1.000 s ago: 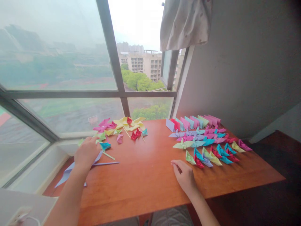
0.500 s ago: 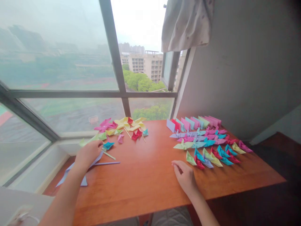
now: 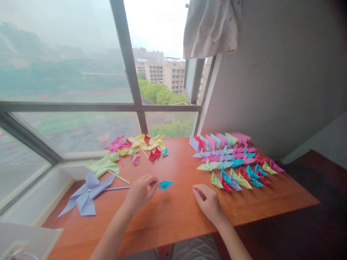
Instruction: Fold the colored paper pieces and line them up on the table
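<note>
My left hand (image 3: 139,191) pinches a small blue folded paper piece (image 3: 165,185) by one corner, just above the middle of the wooden table (image 3: 168,216). My right hand (image 3: 208,204) rests on the table with its fingers loosely curled, holding nothing, close to the front row of folded paper shapes (image 3: 233,180). A large lilac paper pinwheel (image 3: 85,193) on a stick lies at the table's left edge, left of my left hand.
Several rows of coloured folded paper pieces (image 3: 227,155) cover the right half of the table. A heap of pinwheels (image 3: 138,144) and a green pinwheel (image 3: 104,165) lie by the window. A grey wall stands right; a cloth (image 3: 211,27) hangs above.
My left hand left the lilac pinwheel at the left edge and moved right to the table's middle, now pinching the small blue paper piece. The right hand stayed put.
</note>
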The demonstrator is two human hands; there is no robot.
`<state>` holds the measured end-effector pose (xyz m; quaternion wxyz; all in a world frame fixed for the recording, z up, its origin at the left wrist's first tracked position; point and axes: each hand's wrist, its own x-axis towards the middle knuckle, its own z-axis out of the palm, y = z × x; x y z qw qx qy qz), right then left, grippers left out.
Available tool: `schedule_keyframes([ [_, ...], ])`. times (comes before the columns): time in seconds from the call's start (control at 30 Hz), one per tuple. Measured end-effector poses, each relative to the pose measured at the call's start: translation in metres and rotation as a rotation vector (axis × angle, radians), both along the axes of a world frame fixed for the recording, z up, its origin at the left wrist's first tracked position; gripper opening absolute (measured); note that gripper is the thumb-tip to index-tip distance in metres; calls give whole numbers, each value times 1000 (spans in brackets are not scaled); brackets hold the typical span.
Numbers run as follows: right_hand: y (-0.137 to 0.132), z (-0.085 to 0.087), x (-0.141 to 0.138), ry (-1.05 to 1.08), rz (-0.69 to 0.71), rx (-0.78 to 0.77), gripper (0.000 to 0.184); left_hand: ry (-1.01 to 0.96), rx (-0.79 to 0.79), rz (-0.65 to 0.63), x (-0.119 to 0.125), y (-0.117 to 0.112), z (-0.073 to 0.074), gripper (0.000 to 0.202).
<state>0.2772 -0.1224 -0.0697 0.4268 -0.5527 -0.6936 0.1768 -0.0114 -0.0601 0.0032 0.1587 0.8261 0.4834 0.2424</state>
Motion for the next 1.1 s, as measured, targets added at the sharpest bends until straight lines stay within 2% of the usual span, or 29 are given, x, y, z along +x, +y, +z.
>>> schedule_keyframes([
  [0.17, -3, 6, -3, 43, 76, -36, 20, -17, -41, -66, 42, -17, -17, 13],
  [0.37, -4, 8, -2, 44, 92, -26, 17, -1, -74, -102, 64, -28, -21, 14],
  [0.53, -2, 5, -1, 43, 75, -8, 19, -56, -68, -114, 67, -30, -22, 15],
  [0.7, -1, 8, -1, 23, 50, -31, 22, -119, -81, -108, 66, -29, -28, 12],
  [1.1, -1, 12, -3, 24, 34, -76, 18, -241, -120, -61, 59, -24, -40, 17],
])
